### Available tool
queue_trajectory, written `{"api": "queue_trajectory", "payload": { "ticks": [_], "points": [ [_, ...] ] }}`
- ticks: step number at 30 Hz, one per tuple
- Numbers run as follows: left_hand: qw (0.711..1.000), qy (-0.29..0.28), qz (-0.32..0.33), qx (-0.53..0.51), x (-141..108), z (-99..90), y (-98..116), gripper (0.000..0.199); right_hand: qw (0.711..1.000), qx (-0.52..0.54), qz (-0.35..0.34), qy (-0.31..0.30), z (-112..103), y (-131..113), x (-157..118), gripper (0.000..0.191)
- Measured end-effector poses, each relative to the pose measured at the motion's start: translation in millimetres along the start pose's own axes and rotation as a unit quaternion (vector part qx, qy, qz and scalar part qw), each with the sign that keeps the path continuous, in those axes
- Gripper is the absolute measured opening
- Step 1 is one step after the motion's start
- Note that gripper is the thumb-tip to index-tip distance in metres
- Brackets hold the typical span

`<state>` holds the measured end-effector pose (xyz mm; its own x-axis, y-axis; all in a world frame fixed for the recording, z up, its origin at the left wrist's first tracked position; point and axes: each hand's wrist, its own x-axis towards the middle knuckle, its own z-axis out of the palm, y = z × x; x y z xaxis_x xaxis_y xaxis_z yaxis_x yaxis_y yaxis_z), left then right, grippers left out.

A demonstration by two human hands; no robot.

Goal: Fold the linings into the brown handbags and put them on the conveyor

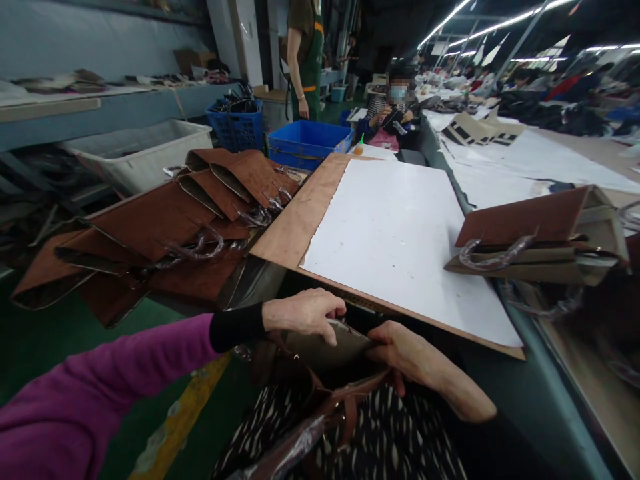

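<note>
Below the near edge of the bench (293, 223), our right hand (407, 353) pinches a brown bag (345, 350); our left hand (303, 313) spreads loosely.

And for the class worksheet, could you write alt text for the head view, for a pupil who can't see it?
A person's right hand grips an open brown bag, the left hand at its opening. Ahead lies a white sheet on a board, more bags at left, another bag at right.

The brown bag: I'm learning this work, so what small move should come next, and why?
Perhaps the left hand should ease the bag wider open: the right hand holds its rim at the right, the left hand is by the far edge, its grip unclear, and the inside is partly shadowed.
</note>
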<state>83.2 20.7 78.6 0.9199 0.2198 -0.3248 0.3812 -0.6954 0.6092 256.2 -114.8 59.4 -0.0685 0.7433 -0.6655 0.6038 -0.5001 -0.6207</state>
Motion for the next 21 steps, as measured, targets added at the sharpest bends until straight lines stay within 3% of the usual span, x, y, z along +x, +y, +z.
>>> {"api": "queue_trajectory", "payload": {
  "ticks": [3,8,11,17,21],
  "points": [
    [0.995,-0.02,0.002,-0.098,10,10.5,-3,0.026,1.0,0.001,-0.002,0.007,2,1,-3,0.013],
    [0.978,-0.049,0.011,-0.203,16,16.0,-14,0.026,1.0,-0.001,0.01,0.006,2,-2,-6,0.011],
    [0.986,-0.039,0.011,-0.161,17,15.6,-11,0.023,1.0,0.001,-0.002,0.011,2,-3,-6,0.013],
    [0.997,0.035,0.045,0.051,14,18.5,4,0.017,1.0,-0.003,0.005,0.03,6,3,-7,0.015],
    [0.998,0.03,0.042,0.031,15,19.3,2,0.014,0.999,-0.012,0.014,0.039,10,3,-8,0.016]
  ]
}}
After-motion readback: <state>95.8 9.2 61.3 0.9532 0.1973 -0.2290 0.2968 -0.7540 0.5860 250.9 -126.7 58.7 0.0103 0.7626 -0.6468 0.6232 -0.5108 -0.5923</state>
